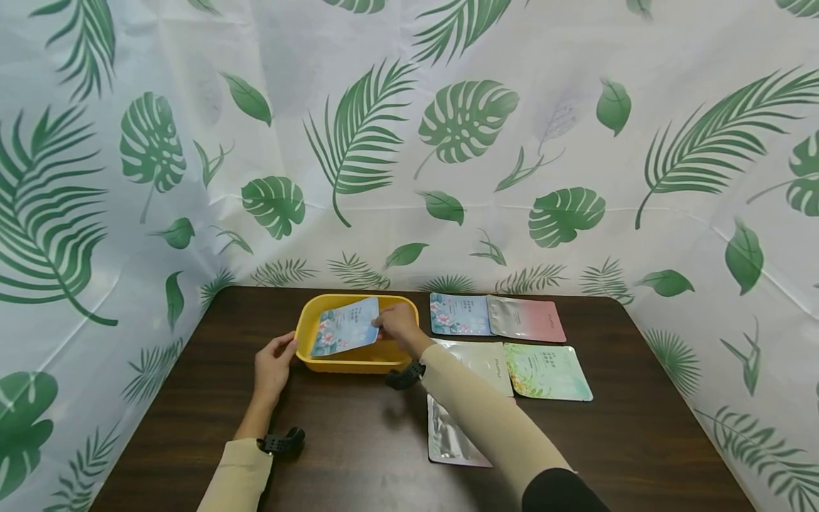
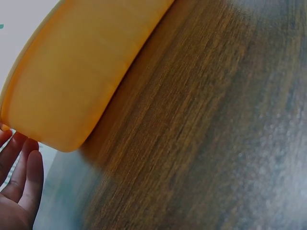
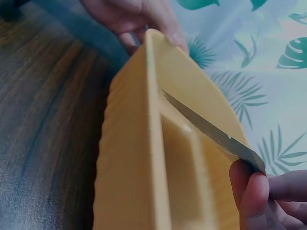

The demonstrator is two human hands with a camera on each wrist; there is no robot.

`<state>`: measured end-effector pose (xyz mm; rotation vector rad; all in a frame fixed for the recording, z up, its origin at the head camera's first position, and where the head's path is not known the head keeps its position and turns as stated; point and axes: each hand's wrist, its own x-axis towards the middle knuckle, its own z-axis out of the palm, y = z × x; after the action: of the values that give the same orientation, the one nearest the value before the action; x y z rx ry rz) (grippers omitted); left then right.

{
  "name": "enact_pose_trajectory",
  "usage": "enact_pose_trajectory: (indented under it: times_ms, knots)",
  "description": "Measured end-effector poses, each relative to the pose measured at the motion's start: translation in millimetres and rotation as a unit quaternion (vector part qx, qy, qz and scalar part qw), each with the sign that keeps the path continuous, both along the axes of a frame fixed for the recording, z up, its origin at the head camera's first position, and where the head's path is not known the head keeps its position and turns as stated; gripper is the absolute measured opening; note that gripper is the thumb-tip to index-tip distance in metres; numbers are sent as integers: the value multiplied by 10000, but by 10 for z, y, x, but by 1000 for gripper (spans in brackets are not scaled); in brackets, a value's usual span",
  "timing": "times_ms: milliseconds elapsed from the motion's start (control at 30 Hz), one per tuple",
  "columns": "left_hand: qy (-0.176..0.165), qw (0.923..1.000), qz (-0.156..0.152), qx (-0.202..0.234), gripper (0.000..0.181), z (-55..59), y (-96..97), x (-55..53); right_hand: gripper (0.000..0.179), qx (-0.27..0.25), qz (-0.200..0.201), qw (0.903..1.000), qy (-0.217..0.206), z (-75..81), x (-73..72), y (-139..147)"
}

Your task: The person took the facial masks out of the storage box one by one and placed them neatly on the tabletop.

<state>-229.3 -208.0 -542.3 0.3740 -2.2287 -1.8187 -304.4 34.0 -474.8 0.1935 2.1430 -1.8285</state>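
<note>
A yellow plastic basket (image 1: 358, 367) stands near the table's back left. My right hand (image 1: 398, 326) pinches a blue floral sheet mask packet (image 1: 345, 328) by its right edge. The packet is tilted inside the basket's opening; in the right wrist view the packet (image 3: 211, 129) shows edge-on between thumb and fingers. At the basket's left end is my left hand (image 1: 271, 368), its fingertips touching the wall near the rim. From the left wrist, the fingers (image 2: 32, 167) look fairly straight beside the basket (image 2: 81, 72).
Right of the basket lie a blue packet (image 1: 459, 314), a silver-and-pink packet (image 1: 527, 318), a pale silver packet (image 1: 493, 359), a green packet (image 1: 549, 371) and a silver packet (image 1: 451, 434). My right forearm partly covers some. A leaf-print cloth (image 1: 384, 142) hangs behind the dark table (image 1: 358, 441).
</note>
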Motion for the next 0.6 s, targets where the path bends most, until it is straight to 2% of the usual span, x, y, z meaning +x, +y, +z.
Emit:
enact_pose_trajectory:
  times_ms: [367, 600]
  knots:
    - [131, 9999, -18, 20, 38, 9, 2, 21, 29, -134, -160, 9997, -92, 98, -47, 221]
    - [47, 10000, -29, -3, 36, -1, -9, 8, 29, -121, -156, 9997, -112, 146, -50, 376]
